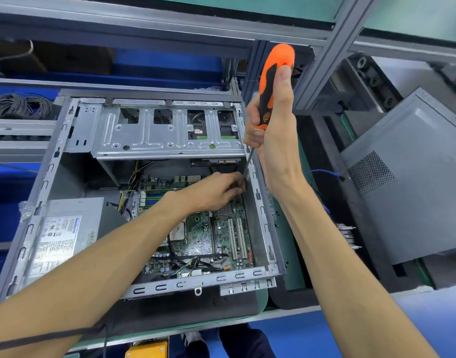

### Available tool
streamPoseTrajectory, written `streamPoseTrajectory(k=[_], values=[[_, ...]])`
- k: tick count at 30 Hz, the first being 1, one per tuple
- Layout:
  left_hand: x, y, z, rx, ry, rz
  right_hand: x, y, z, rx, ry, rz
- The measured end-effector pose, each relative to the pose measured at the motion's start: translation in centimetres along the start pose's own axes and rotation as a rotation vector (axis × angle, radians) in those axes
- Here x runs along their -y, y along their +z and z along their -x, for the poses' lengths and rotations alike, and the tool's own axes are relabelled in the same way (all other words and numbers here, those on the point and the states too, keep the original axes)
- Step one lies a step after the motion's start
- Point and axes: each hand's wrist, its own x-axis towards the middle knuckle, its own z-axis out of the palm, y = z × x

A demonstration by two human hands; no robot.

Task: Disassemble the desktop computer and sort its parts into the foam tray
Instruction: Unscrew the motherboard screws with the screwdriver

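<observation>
Computer case (260,202), open, near tabletop front edge. Left hand (214,192) inside by right wall, fingers pinching screwdriver shaft (248,161). Right hand (270,125) raised above rim, gripping orange handle (274,73). Foam tray (322,202) just right.

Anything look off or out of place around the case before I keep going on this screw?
Nothing looks damaged or spilled. The gray side panel lies tilted across the foam tray at right instead of flat. Inside the case, loose black cables lie across the motherboard.
</observation>
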Motion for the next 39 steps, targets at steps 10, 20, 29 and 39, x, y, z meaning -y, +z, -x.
streamPoseTrajectory(k=[10,20,29,39], values=[[0.3,0.2,0.2,0.01,0.017,0.019,-0.2,0.1,0.0,-0.001,0.03,0.015],[0.0,0.3,0.3,0.01,0.029,-0.008,-0.1,-0.1,0.4,0.046,-0.012,0.003],[-0.5,0.4,0.6,0.001,0.079,-0.067,-0.1,-0.7,1.0,0.14,0.008,0.004],[-1.3,0.6,0.8,-0.083,0.053,-0.263,2.2,-0.9,1.1,-0.02,-0.219,-0.007]])
